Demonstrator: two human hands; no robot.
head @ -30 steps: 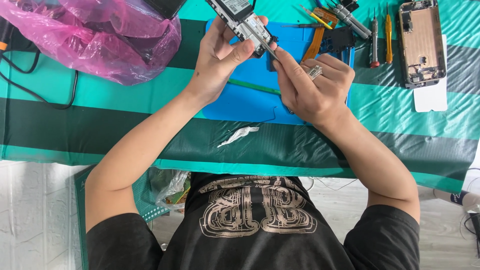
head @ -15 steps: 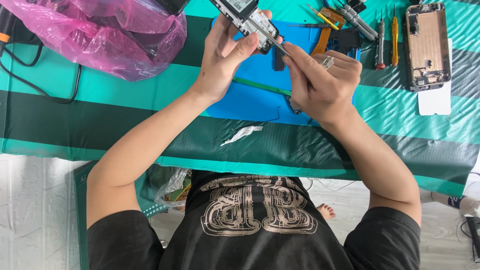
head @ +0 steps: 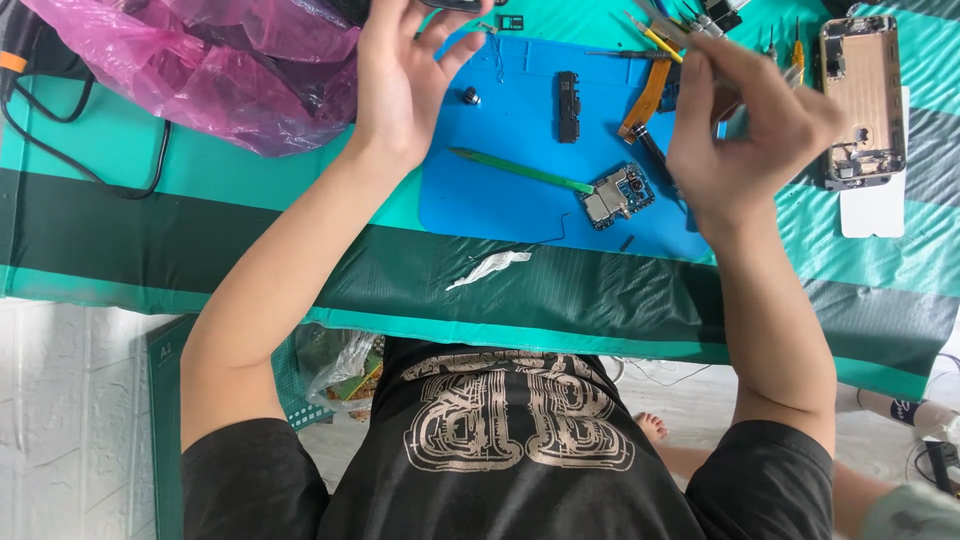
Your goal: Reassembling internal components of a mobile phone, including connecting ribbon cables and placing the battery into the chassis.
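both hands (head: 400, 90) lifted apart; circuit board (head: 618, 197) now on blue mat (head: 500, 190).

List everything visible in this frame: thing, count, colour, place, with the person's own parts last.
work mat: 1, blue, centre of table
circuit board: 1, grey, on mat, lower right
pry stick: 1, green, on mat, centre
small black part: 1, black, upper mat
opened phone body: 1, gold, far right
plastic bag: 1, pink, top left
cable: 1, black, left
tablecloth: 1, green striped
left hand: raised over the mat's top left, holds a dark object cut off by the frame's top edge
right hand: raised over the mat's right edge, fingers closed, contents unclear
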